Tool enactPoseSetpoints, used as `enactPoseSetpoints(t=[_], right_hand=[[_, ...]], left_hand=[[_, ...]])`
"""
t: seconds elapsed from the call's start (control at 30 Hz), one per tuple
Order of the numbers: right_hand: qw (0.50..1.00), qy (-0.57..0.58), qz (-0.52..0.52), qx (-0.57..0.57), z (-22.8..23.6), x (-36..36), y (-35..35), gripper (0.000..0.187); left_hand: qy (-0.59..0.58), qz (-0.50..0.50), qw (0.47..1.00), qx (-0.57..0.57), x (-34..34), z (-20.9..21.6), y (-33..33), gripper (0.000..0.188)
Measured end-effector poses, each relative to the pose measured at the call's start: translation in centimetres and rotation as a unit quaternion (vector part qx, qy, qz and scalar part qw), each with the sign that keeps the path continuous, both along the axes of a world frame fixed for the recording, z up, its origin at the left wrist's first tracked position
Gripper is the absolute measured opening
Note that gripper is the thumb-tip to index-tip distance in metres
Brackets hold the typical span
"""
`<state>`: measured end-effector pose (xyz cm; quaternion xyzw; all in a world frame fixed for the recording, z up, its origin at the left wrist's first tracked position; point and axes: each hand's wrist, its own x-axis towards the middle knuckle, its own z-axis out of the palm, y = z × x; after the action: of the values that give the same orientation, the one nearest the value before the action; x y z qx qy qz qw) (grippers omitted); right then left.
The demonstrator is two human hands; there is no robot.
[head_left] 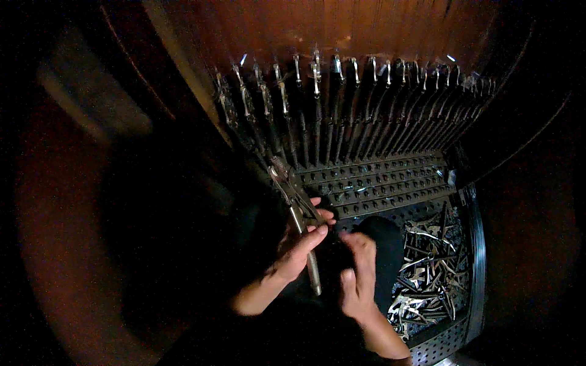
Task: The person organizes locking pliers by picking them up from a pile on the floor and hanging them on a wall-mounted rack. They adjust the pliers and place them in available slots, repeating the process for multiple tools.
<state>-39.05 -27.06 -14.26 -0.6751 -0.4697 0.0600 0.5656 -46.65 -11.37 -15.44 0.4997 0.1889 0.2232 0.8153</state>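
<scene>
In the head view, I had the left hand (293, 263) wrapped around a pair of metal pliers (297, 219), its grip pinching the tool between the thumb, laid across the near side, and the fingers, whose tips showed past the far edge. The pliers slanted, jaws toward the upper left, just by the lower left end of a dark tray with rows of small knobs (375, 181); one handle ran down below the thumb. I saw the right hand (361, 277) just beside it, apart from the pliers, its grip spread and a little blurred, with nothing in it. Beyond the tray, slender metal pieces (317, 78) were lined up before a brown panel (342, 27). To the right, a crate (478, 262) carried a jumble of loose metal parts (421, 271).
</scene>
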Motion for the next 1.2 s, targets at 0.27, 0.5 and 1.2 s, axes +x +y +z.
enactPoseSetpoints(t=[0.27, 0.5, 1.2], right_hand=[[0.984, 0.085, -0.109, -0.111, -2.2, 0.7, 1.9, 0.036], [0.974, 0.072, -0.167, -0.138, -3.3, 0.0, 2.1, 0.051], [0.994, 0.061, -0.079, -0.038, -2.3, -1.4, 2.6, 0.069]], left_hand=[[-0.086, -0.143, 0.973, -0.161, 0.0, 0.8, -0.4, 0.070], [0.002, -0.173, 0.977, -0.125, 0.1, -0.3, 0.2, 0.069], [-0.014, -0.052, 0.982, -0.180, 2.6, 1.1, -0.6, 0.043]])
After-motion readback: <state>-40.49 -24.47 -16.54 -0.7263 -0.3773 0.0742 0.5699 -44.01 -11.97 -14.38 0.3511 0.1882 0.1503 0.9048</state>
